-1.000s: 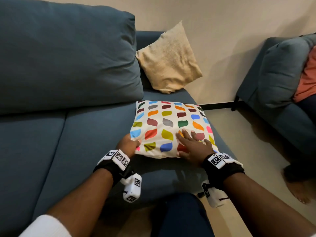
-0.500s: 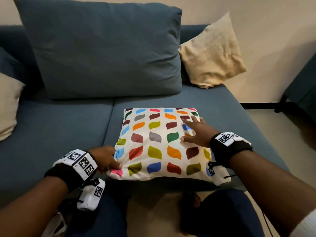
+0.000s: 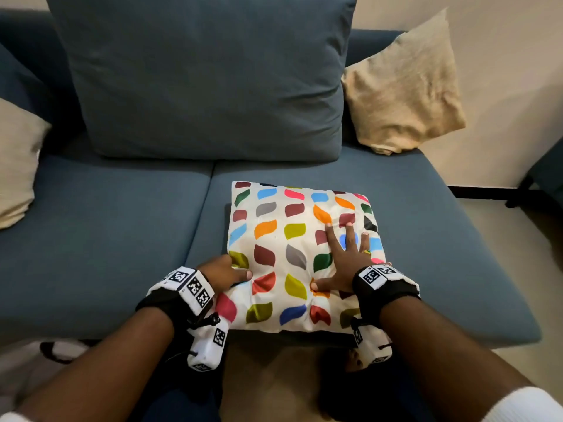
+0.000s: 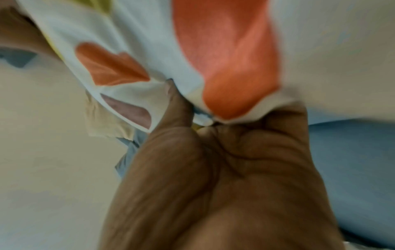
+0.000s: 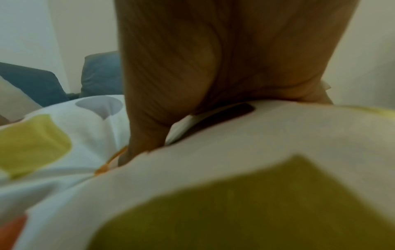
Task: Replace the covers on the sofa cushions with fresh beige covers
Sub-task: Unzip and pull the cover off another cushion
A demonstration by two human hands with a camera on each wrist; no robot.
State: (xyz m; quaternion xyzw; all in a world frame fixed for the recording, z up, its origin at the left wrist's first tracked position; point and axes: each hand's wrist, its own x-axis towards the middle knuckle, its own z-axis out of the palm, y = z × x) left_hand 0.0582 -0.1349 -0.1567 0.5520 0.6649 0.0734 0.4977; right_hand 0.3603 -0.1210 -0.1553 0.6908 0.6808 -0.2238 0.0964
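From the head view, the patterned cushion [image 3: 300, 260] lies flat on the blue sofa [image 3: 115, 239] seat; the left hand [image 3: 224, 274] pinches its near-left edge, and to the right of that grip the right hand [image 3: 342, 260] presses down with fingers spread wide. A beige cushion [image 3: 402, 86] leans farther back. The left wrist view shows thumb and fingers [image 4: 278, 121] clamping a fold of cover. The right wrist view shows the palm [image 5: 213, 59] flat on fabric.

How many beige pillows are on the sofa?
2. One beige pillow leans in the sofa's back right corner. Another beige pillow sits at the left edge, partly cut off. More may lie outside the picture.
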